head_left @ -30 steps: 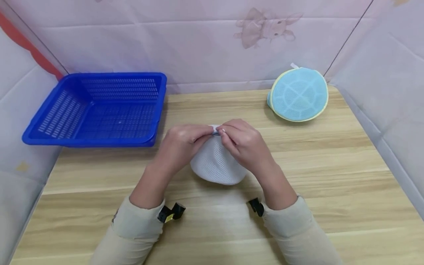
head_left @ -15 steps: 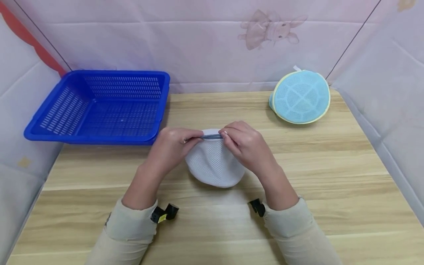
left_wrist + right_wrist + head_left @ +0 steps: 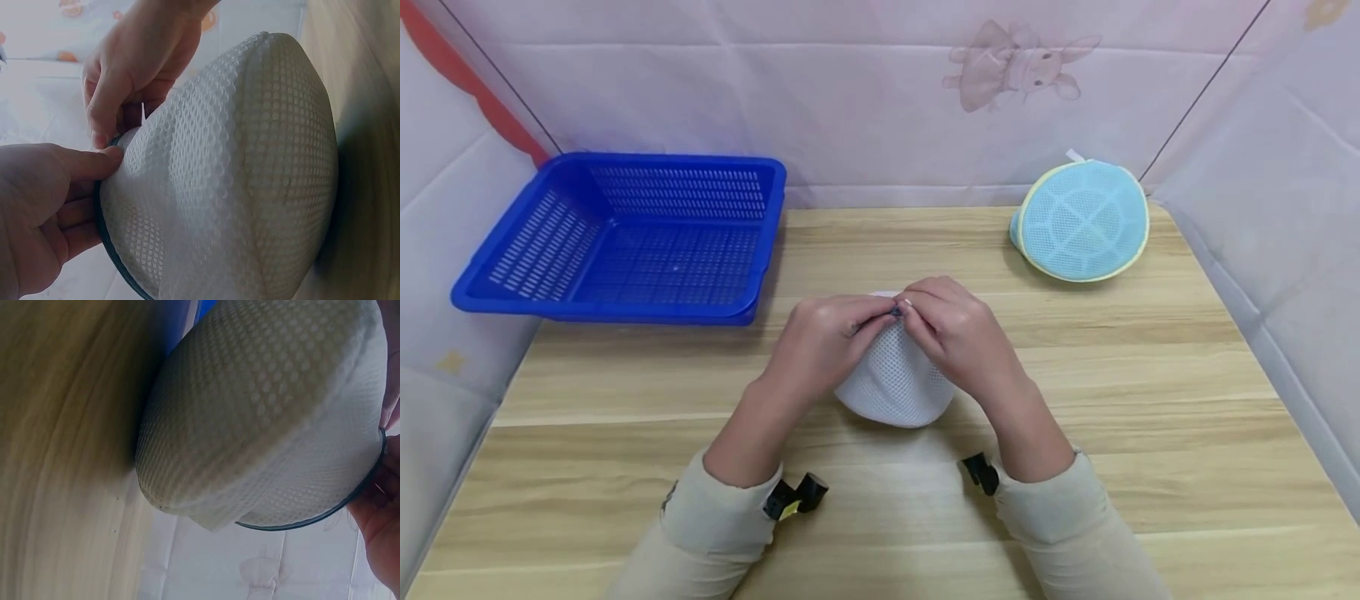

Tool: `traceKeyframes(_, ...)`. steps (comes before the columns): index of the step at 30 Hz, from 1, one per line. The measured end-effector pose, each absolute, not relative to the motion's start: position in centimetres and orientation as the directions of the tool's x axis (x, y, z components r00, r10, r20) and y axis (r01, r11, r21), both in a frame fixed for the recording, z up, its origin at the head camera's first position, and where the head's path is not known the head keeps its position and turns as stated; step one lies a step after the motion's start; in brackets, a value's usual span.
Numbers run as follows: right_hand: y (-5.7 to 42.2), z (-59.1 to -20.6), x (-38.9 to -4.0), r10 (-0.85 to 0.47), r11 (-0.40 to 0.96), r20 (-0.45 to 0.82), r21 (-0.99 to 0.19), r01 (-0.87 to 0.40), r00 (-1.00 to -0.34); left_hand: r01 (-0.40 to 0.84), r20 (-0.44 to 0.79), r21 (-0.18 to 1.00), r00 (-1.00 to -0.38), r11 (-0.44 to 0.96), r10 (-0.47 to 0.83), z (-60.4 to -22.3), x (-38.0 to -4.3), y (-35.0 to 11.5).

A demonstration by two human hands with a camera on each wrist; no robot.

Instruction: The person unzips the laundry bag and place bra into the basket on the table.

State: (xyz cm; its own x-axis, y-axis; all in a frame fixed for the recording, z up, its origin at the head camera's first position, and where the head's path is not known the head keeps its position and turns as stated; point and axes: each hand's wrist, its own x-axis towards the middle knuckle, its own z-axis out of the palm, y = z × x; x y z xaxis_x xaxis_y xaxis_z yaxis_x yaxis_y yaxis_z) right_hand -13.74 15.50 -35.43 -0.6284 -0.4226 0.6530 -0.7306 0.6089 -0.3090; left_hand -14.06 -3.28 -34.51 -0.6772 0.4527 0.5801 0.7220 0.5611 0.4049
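A white mesh laundry bag (image 3: 897, 387) with a dark grey edge sits on the table in front of me, its mesh side bulging toward me. My left hand (image 3: 831, 337) pinches the dark edge at the top between thumb and fingers. Right beside it, my right hand (image 3: 951, 325) pinches the same edge, and the fingertips of both nearly meet. In the left wrist view the left thumb presses on the mesh by the rim, with the right hand (image 3: 144, 69) above it. The bag (image 3: 269, 419) hides part of the fingers in the right wrist view.
A blue plastic basket (image 3: 752, 308) stands at the back left of the wooden table (image 3: 1112, 400). At the back right, a light-blue mesh bag (image 3: 1084, 221) with yellow trim leans upright. Patterned sheeting (image 3: 865, 108) walls the table's back and sides.
My left hand slid left along the dark edge, exposing a stretch of it, then came back right to meet the right hand. The right hand has stayed nearly in place.
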Motion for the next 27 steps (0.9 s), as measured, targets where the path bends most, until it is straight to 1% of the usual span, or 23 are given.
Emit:
traceKeyframes(10,16.1,-35.4,-14.0,-0.407,0.602,0.685,-0.296,-0.742,-0.604,0.719,0.601,0.403,-0.674,0.566,0.43,-34.3,-14.4,-3.5)
traceKeyframes(15,16.4,-35.2,-14.0,-0.382,0.613,0.688,-0.311,-0.726,-0.618,0.705,0.607,0.418,-0.686,0.573,0.401,-34.3,-14.6,-3.9)
traceKeyframes(19,16.6,-35.1,-14.1,-0.361,0.615,0.691,-0.327,-0.717,-0.626,0.708,0.628,0.428,-0.68,0.562,0.378,-34.6,-14.9,-4.6)
traceKeyframes(27,17.3,-35.2,-14.4,-0.315,0.619,0.719,-0.339,-0.708,-0.619,0.683,0.659,0.423,-0.683,0.595,0.315,-35.3,-15.8,-6.0)
